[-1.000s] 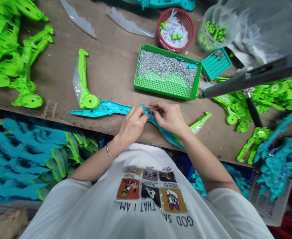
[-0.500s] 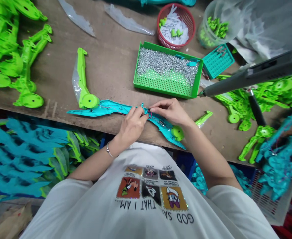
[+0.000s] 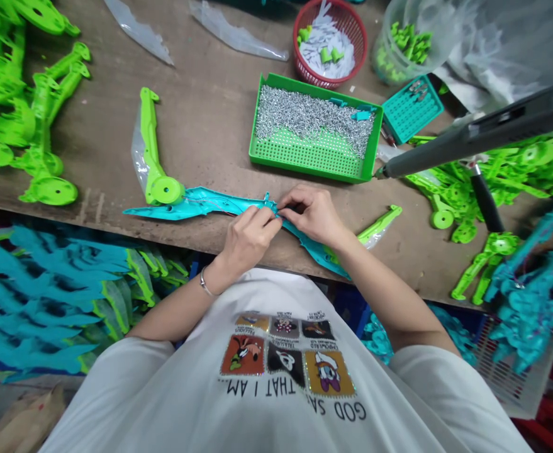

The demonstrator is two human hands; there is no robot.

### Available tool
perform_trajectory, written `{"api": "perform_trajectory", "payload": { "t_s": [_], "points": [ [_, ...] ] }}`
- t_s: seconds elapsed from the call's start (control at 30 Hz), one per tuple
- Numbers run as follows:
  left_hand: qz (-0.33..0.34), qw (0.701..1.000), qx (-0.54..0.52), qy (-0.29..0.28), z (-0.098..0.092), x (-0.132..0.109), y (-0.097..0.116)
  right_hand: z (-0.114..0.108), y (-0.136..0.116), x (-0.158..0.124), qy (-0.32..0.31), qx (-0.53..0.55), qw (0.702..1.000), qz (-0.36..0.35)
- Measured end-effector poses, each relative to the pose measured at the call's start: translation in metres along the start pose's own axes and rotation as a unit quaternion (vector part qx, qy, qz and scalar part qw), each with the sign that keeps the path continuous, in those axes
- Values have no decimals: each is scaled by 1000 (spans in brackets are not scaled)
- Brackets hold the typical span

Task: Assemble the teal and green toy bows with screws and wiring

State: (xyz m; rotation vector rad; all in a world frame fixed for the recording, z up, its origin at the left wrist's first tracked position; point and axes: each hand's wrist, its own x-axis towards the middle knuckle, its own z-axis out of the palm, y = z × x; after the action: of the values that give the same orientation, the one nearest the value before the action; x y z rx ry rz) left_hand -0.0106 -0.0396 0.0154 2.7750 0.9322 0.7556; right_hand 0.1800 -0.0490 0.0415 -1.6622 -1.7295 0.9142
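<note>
A long turquoise plastic bow-shaped shell (image 3: 219, 204) lies hollow side up along the table's front edge. Thin wires run through its left half toward the middle. There my left hand (image 3: 251, 238) is closed, thumb and fingers pinched over the wires. Opposite it, my right hand (image 3: 311, 212) pinches at the same spot, its fingertips almost meeting the left ones. What lies between the fingertips is mostly covered. A lime-green arm (image 3: 151, 145) with a translucent blade joins the shell's left part; another lime-green arm (image 3: 380, 225) sticks out at the right, its base hidden behind my right forearm.
Beyond the hands stands a green tray (image 3: 311, 157) of screws. Behind it are a red basket (image 3: 330, 80) of white pieces and a clear tub (image 3: 380, 44). A dark power screwdriver (image 3: 446, 148) slants in from the right. Lime-green parts (image 3: 21, 119) are heaped at left.
Both hands have drawn closer together over the shell's middle. The purplish wire loop seen between them before is now covered. The right forearm now hides more of the shell's right end.
</note>
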Motion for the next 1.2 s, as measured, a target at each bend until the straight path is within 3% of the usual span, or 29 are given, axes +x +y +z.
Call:
{"api": "perform_trajectory", "payload": {
  "t_s": [0.17,0.33,0.5,0.57,0.8,0.93,1.0,1.1,1.13,1.2],
  "points": [
    [44,996,16,-73,-7,4,-3,-5,7,2,-22,37,999,-16],
    [69,992,33,-103,-13,8,-4,-20,14,2,-82,139,987,24],
    [70,992,44,-95,-13,6,-4,-27,14,-6,8,155,984,90],
    [62,993,35,-96,-12,5,-4,-21,10,-8,15,142,985,101],
    [30,996,-9,-82,-4,2,-4,3,0,-10,33,12,997,63],
    [29,998,-33,-34,-7,0,-4,5,2,-9,41,-6,998,47],
    [19,998,-46,39,-16,-6,-9,5,3,-9,44,-9,998,40],
    [-46,985,-47,162,-35,-21,-26,6,4,-10,44,-5,998,36],
    [-67,981,-36,179,-41,-27,-34,6,4,-10,43,-3,998,34],
    [-82,984,-3,158,-51,-39,-50,6,5,-11,42,-1,999,30]
  ]
}}
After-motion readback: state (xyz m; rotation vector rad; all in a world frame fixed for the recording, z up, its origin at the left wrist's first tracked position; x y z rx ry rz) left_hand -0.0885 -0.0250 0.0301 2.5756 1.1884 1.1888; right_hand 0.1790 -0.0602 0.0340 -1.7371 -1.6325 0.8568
